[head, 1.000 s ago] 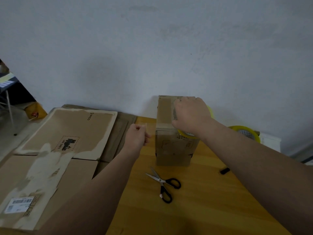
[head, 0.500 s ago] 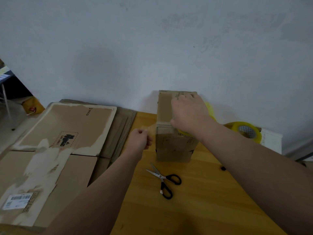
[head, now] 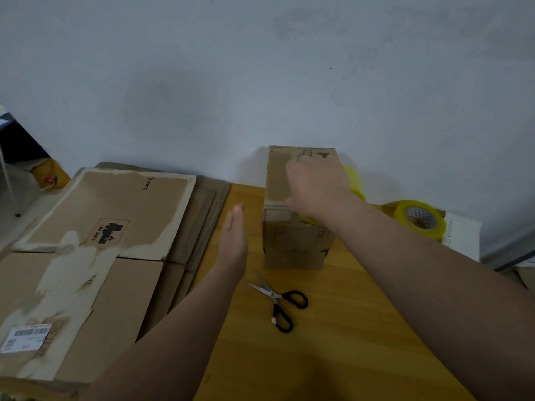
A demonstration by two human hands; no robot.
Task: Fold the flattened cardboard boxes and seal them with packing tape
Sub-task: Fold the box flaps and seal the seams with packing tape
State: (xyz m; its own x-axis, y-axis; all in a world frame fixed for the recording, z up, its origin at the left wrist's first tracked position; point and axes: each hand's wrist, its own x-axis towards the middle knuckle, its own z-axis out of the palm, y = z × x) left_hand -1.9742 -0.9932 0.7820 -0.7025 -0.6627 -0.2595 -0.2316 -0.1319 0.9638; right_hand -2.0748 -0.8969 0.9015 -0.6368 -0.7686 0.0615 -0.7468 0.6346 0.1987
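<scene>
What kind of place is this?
Probably a small packing or shipping corner: a stack of flattened cardboard boxes, one bearing a shipping label; the right hand holding a yellow tape roll against a folded box; scissors on the wooden table.

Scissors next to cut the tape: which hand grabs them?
Left, probably. The left hand is open and free beside the box, with the scissors just nearer the camera. The right hand grips the roll on the box top.
</scene>
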